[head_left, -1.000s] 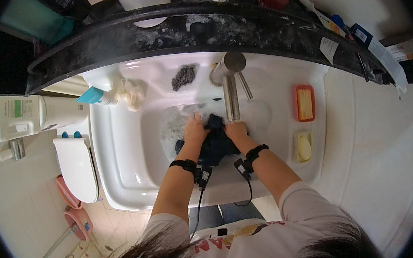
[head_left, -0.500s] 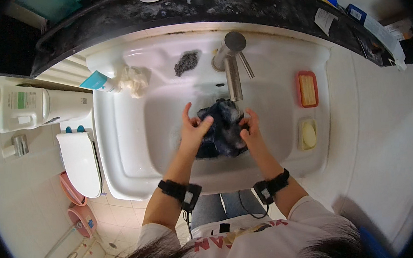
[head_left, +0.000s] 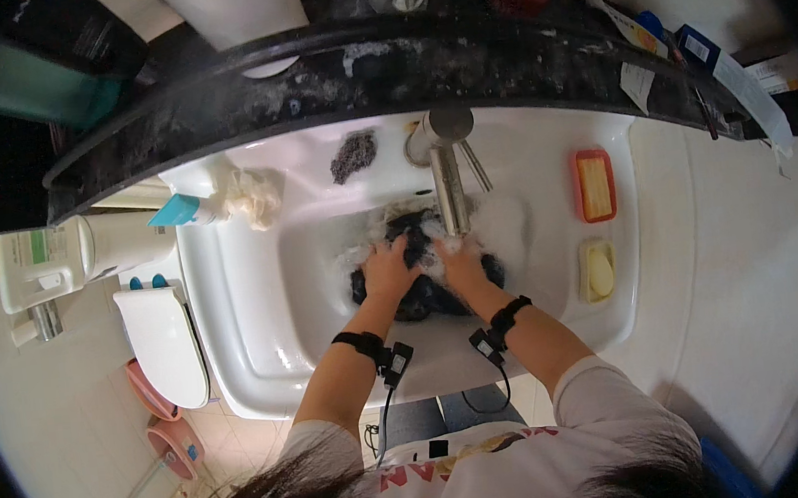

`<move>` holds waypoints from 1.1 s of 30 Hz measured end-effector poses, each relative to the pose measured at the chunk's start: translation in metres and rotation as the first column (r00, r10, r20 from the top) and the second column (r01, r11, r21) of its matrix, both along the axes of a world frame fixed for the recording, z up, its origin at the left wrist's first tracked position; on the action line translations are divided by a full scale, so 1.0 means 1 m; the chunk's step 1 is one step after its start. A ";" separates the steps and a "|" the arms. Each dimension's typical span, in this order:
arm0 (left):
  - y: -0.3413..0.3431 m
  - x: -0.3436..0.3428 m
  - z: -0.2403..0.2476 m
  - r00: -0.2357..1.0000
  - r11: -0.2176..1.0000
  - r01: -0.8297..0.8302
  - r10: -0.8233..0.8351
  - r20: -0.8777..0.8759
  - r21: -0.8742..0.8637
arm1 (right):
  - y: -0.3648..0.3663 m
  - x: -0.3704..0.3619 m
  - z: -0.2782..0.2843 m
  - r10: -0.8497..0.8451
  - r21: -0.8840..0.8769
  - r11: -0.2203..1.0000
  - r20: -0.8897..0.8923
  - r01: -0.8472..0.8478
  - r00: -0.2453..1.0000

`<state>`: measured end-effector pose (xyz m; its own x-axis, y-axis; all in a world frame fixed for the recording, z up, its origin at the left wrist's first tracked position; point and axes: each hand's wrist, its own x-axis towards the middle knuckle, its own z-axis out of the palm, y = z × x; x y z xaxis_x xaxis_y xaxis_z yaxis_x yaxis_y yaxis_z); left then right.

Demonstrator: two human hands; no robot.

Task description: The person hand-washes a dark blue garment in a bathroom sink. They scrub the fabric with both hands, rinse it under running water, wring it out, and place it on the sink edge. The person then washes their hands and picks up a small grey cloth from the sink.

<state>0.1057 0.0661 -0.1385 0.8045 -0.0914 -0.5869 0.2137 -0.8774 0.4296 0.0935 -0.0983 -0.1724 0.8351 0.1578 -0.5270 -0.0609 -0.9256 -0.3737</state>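
A dark, wet piece of cloth (head_left: pixel 428 296) lies bunched in the basin of the white sink, with white suds around it. My left hand (head_left: pixel 388 271) presses into its left part, thumb apart, fingers closed on the fabric. On the other side, my right hand (head_left: pixel 461 266) grips the cloth just below the spout, its fingertips partly covered by foam. The metal faucet (head_left: pixel 451 186) reaches over the cloth between and beyond my hands. Whether water runs from it I cannot tell.
Right of the basin, the sink rim (head_left: pixel 624 227) holds a red soap dish (head_left: pixel 595 186) and a pale dish with yellow soap (head_left: pixel 599 270). Behind lie a dark mesh scrubber (head_left: pixel 353 156), a white bath puff (head_left: pixel 254 198) and a blue-capped tube (head_left: pixel 179 211). A black shelf (head_left: pixel 325 78) overhangs the back.
Both hands have gone from loosely lifted beside the bunched cloth to pressing down into it. The cloth is spread wider and lower, with more foam showing. The view has tilted, revealing more shelf.
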 end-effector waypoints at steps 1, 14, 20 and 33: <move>0.001 0.010 -0.005 0.997 0.999 -0.039 0.037 -0.069 -0.027 | 0.002 0.007 -0.004 -0.187 0.065 0.979 -0.095 0.193 0.978; 0.018 0.021 -0.010 0.907 0.779 -0.339 0.419 0.036 -0.528 | -0.004 0.028 0.019 -0.415 0.509 0.792 0.044 0.338 0.909; 0.011 -0.047 0.044 0.899 0.946 -0.142 0.246 0.363 -0.290 | 0.003 -0.049 0.065 -0.485 0.593 0.768 0.290 0.243 0.825; 0.002 -0.004 0.003 0.983 0.986 0.140 -0.149 0.108 0.086 | -0.001 -0.010 0.013 0.174 -0.171 0.973 0.115 -0.153 0.978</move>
<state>0.1014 0.0680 -0.1351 0.8479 -0.1691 -0.5024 0.0364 -0.9269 0.3734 0.0832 -0.0994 -0.1593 0.8672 0.2193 -0.4470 0.1344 -0.9676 -0.2139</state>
